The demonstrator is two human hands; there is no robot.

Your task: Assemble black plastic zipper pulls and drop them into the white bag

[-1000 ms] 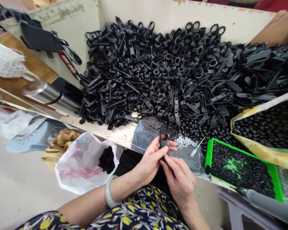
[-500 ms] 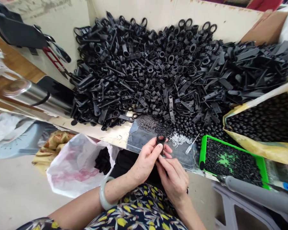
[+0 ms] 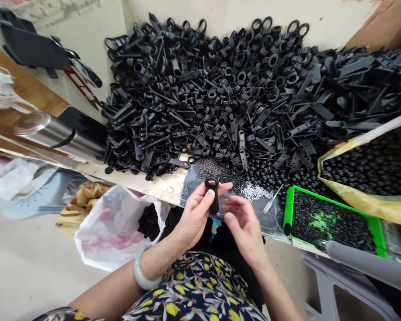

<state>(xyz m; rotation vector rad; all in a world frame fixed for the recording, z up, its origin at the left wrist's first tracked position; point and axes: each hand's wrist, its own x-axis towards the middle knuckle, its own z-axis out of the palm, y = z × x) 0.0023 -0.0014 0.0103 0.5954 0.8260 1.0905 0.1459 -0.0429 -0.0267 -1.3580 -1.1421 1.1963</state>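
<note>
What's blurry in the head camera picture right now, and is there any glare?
In the head view, the right hand is smeared at the fingertips, while the black ringed part in the left hand looks sharper; also in the head view, bright highlights streak the steel flask.

black ringed part [image 3: 214,204], green tray [image 3: 289,207], navy garment [image 3: 187,292] with yellow floral print

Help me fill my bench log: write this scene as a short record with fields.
Left hand: holds a black part, ring end toward the bench
Right hand: beside it, fingers loosely open
Back: black heap
Front: small silvery pieces, screwdriver
Right: green tray, sack of black balls
Left: metal flask; white bag below bench level
</note>
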